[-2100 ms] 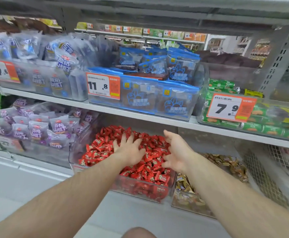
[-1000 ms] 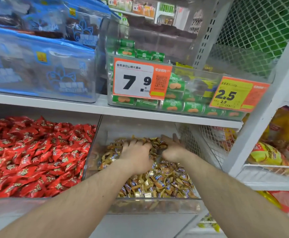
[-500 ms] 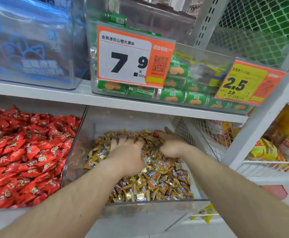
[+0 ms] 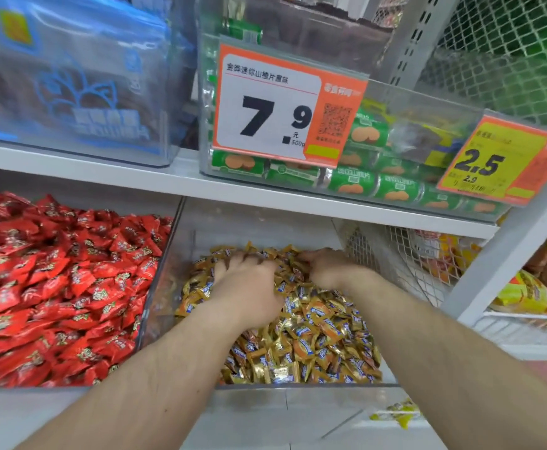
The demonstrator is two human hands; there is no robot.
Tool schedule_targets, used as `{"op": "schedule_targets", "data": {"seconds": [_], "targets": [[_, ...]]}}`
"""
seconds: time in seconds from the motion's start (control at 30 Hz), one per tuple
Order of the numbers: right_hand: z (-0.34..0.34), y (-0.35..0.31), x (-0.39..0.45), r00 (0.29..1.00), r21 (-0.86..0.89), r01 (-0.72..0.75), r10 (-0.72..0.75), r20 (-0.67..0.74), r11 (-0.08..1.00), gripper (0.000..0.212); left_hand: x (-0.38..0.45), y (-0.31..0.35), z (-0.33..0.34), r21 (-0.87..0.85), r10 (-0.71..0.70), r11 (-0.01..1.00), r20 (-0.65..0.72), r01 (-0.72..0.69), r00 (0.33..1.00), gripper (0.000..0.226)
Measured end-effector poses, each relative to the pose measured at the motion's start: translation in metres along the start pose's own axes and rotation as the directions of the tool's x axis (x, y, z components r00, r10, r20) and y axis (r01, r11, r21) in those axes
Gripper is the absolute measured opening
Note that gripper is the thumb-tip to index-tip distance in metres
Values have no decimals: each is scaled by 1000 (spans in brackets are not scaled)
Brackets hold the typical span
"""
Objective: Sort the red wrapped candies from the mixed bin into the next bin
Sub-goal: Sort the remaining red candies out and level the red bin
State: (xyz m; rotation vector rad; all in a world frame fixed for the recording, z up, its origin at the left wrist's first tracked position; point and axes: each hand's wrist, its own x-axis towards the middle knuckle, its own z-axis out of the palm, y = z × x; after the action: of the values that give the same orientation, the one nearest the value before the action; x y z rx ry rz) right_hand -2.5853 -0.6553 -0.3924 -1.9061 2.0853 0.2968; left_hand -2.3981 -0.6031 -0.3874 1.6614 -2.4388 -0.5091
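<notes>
Red wrapped candies lay heaped in clear left bin, none in hand. Gold wrapped candies filled adjacent mixed bin on same lower shelf. Left hand palm down on gold pile, fingers spread, tips dug in. Right hand beside it at pile's rear, fingers curled into candies; grip hidden, cannot tell. Above: price tag 7.9, green biscuit packs, tag 2.5.

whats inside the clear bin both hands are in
The clear bin holds a heap of gold wrapped candies. The left hand and right hand dig into it. No red candy shows there; whatever lies under the hands and deeper down is covered.
</notes>
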Motion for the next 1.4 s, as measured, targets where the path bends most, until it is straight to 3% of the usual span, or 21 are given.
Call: {"op": "schedule_targets", "data": {"seconds": [0.1, 0.2, 0.23, 0.3, 0.37, 0.43, 0.53, 0.6, 0.63, 0.67, 0.7, 0.73, 0.77, 0.8, 0.9, 1.0, 1.07, 1.2, 1.27, 1.33, 1.4], "targets": [[16, 2, 11, 997, 42, -58, 61, -57, 997, 45, 0, -2, -2, -22, -13, 1000, -34, 12, 999, 53], [2, 8, -6, 967, 227, -115, 161, -196, 967, 25, -1, 0, -2, -97, 17, 995, -97, -27, 995, 49], [-5, 10, -17, 952, 360, -98, 193, -237, 928, 22, -1, 0, -2, -145, 33, 988, -121, -50, 992, 48], [-16, 8, -48, 954, 685, 5, 201, -221, 728, 13, 0, 4, -3, -236, 75, 966, -147, -108, 986, 48], [-22, 2, -81, 988, 824, 60, 83, -129, 563, 8, -1, 9, -5, -318, 140, 931, -145, -180, 979, 58], [-22, -6, -106, 998, 836, 68, -30, -62, 544, 6, -6, 15, -9, -421, 200, 875, -139, -240, 970, 68], [-21, -21, -127, 989, 920, 50, -151, 11, 389, 14, -22, 17, -15, -485, 299, 797, -201, -360, 933, 50], [-25, -28, -135, 970, 969, -7, -232, 67, 249, 13, -34, 11, -24, -405, 306, 822, -279, -400, 910, 38], [-26, -30, -137, 962, 973, -12, -262, 74, 232, 9, -39, 6, -30, -342, 293, 853, -310, -393, 905, 34], [-26, -29, -137, 965, 956, 16, -256, 63, 294, 14, -44, -1, -37, -269, 277, 887, -342, -376, 898, 31], [-25, -28, -135, 974, 883, 96, -228, 12, 460, 26, -51, -8, -44, -197, 266, 913, -378, -358, 887, 28], [-25, -29, -133, 971, 723, 207, -226, -72, 659, 37, -57, -17, -51, -123, 270, 928, -422, -350, 865, 26], [-23, -35, -132, 951, 537, 306, -282, -129, 786, 40, -62, -25, -56, -47, 290, 935, -469, -352, 834, 23], [-19, -47, -131, 919, 392, 392, -372, -130, 832, 39, -67, -34, -59, 25, 310, 938, -507, -345, 804, 20], [6, -93, -127, 792, 249, 583, -610, 40, 773, 41, -75, -54, -61, 93, 258, 964, -533, -248, 806, 22], [31, -109, -105, 712, -31, 696, -684, 159, 718, 51, -78, -63, -58, -12, 201, 971, -494, -238, 846, 20], [30, -94, -89, 748, -184, 664, -642, 169, 725, 55, -77, -64, -56, -120, 145, 966, -490, -231, 859, 16], [4, -46, -67, 896, -266, 443, -416, 153, 856, 54, -75, -63, -50, -223, 43, 955, -551, -197, 833, 12], [-10, -37, -65, 936, -321, 351, -331, 118, 879, 50, -75, -63, -48, -261, 20, 942, -580, -210, 814, 12], [-20, -43, -65, 932, -308, 336, -361, -29, 890, 38, -76, -64, -46, -282, 11, 933, -597, -223, 802, 13], [-17, -65, -70, 885, -110, 452, -460, -74, 885, 36, -76, -65, -46, -296, 11, 926, -604, -236, 797, 13]]}}
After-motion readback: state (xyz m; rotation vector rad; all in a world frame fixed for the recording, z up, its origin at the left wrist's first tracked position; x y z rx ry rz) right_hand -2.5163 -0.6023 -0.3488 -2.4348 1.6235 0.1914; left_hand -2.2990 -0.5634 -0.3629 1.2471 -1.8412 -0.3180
